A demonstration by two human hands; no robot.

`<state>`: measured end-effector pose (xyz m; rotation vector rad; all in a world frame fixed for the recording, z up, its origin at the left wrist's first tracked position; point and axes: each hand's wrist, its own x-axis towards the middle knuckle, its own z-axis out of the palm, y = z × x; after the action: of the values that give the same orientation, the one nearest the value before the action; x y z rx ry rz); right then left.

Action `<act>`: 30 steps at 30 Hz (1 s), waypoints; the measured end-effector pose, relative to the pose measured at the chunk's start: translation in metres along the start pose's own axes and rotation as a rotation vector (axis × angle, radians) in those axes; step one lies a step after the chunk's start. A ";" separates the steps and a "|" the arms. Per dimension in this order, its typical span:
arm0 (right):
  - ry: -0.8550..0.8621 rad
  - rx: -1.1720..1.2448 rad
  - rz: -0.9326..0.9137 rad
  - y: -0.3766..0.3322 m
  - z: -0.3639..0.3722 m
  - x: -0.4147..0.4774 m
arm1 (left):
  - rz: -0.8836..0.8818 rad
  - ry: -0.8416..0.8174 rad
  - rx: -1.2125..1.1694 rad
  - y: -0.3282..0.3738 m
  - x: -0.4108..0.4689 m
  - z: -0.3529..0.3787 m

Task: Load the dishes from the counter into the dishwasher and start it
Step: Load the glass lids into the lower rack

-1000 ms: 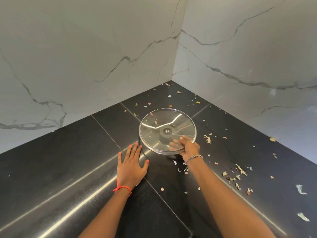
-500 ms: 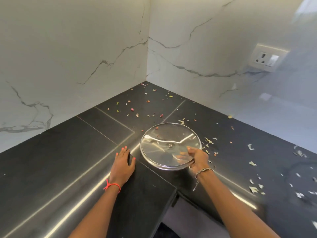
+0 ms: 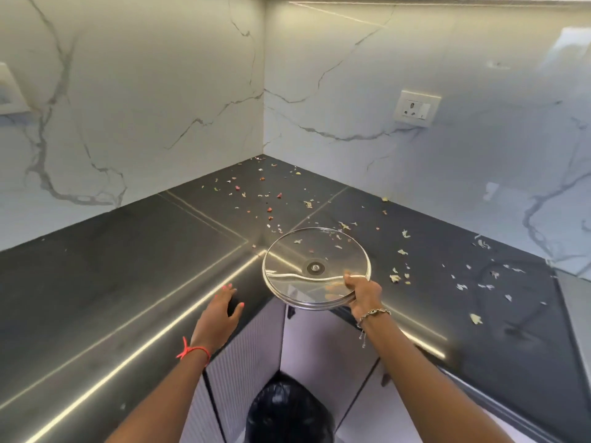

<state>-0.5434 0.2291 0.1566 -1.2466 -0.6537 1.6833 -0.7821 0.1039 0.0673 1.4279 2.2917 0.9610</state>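
Observation:
A round glass lid (image 3: 307, 260) with a metal rim and a central knob fitting is held flat, underside up, just above the inner corner of the black counter (image 3: 128, 266). My right hand (image 3: 363, 290) grips its near right rim, thumb on top. My left hand (image 3: 220, 310) hovers over the counter's front edge to the lid's left, fingers spread, holding nothing. No dishwasher is in view.
Small food scraps (image 3: 271, 209) litter the counter toward the corner and along the right side. White marble walls meet behind, with a socket plate (image 3: 415, 108) on the right wall. Below the counter corner are grey cabinet doors (image 3: 252, 356) and a black bin bag (image 3: 287, 410).
My right hand has drawn the lid toward me to the counter's inner corner. My left hand has lifted off the counter and pulled back. The view has backed away, showing cabinets and bag.

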 end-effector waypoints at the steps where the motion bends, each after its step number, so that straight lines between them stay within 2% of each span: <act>1: 0.012 0.011 -0.003 0.003 -0.014 -0.008 | 0.023 0.016 0.013 0.003 -0.019 0.002; 4: 0.031 0.028 -0.018 0.016 -0.049 -0.030 | 0.093 0.038 0.045 0.004 -0.069 0.008; 11: 0.087 0.026 0.010 0.052 -0.121 -0.103 | 0.143 -0.069 0.130 0.011 -0.172 0.016; 16: 0.070 0.008 0.054 0.068 -0.155 -0.174 | 0.147 -0.158 0.245 0.011 -0.231 0.018; 22: 0.166 0.029 0.040 0.116 -0.204 -0.239 | 0.121 -0.275 0.363 0.010 -0.308 0.020; 30: 0.265 0.024 0.103 0.178 -0.278 -0.355 | 0.116 -0.383 0.275 0.000 -0.441 0.013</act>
<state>-0.3218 -0.1936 0.0730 -1.4749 -0.4141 1.5665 -0.5653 -0.2756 0.0090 1.6970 2.1264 0.3601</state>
